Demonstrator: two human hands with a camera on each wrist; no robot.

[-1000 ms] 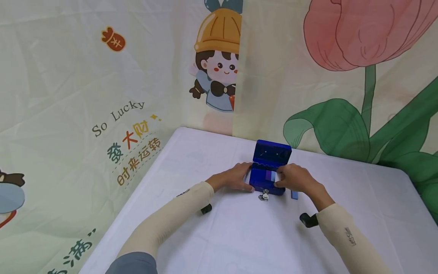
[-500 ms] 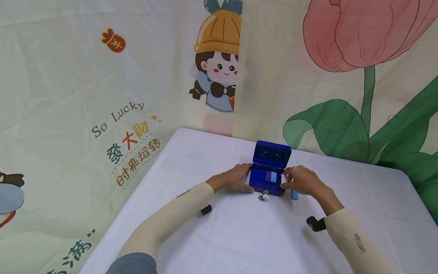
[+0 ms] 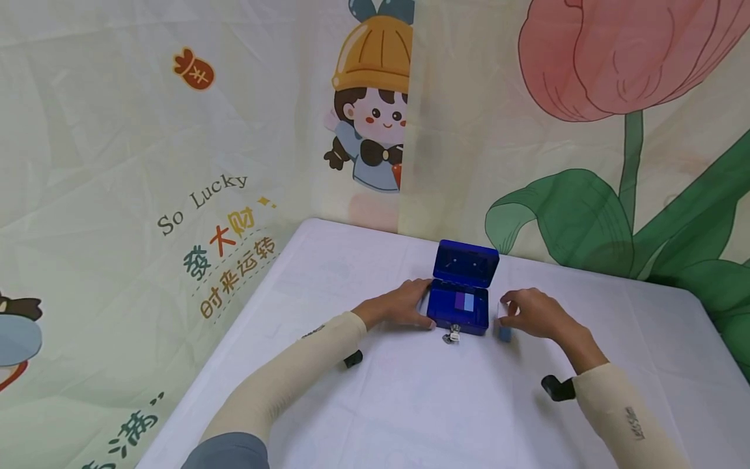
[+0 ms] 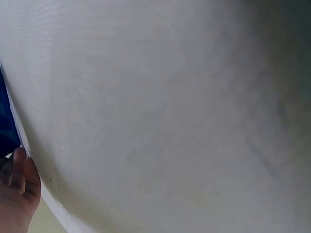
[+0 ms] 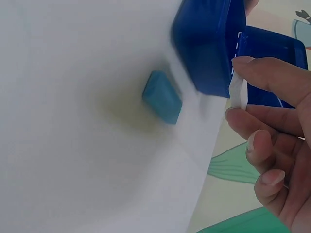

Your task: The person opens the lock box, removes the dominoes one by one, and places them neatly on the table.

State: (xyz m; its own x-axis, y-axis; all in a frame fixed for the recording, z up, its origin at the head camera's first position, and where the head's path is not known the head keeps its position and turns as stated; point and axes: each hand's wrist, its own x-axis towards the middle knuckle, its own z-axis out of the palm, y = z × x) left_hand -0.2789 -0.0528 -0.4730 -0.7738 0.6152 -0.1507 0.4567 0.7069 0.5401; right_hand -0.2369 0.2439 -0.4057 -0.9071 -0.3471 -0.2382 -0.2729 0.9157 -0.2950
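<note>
A small blue metal lock box [image 3: 435, 309] stands on the table with its lid [image 3: 467, 264] raised. Inside lie a purple block [image 3: 459, 300] and a light blue block [image 3: 469, 302] side by side; keys [image 3: 452, 336] hang at its front. My left hand [image 3: 404, 303] holds the box's left side, thumb at the front corner and fingers toward the back. Right of the box, my right hand [image 3: 536, 314] pinches a thin white block [image 5: 238, 91] between thumb and forefinger, other fingers loosely curled. Below it, a blue block [image 5: 163, 98] lies on the table.
The table [image 3: 398, 397] has a white cover. Printed cloth [image 3: 451, 150] hangs right behind its back edge. Black camera mounts [image 3: 558, 388] stick out from both wrists. The left wrist view shows mostly table cover.
My right hand has come out of the box and moved right, carrying the white block to above the blue block. The left hand and the box have stayed put.
</note>
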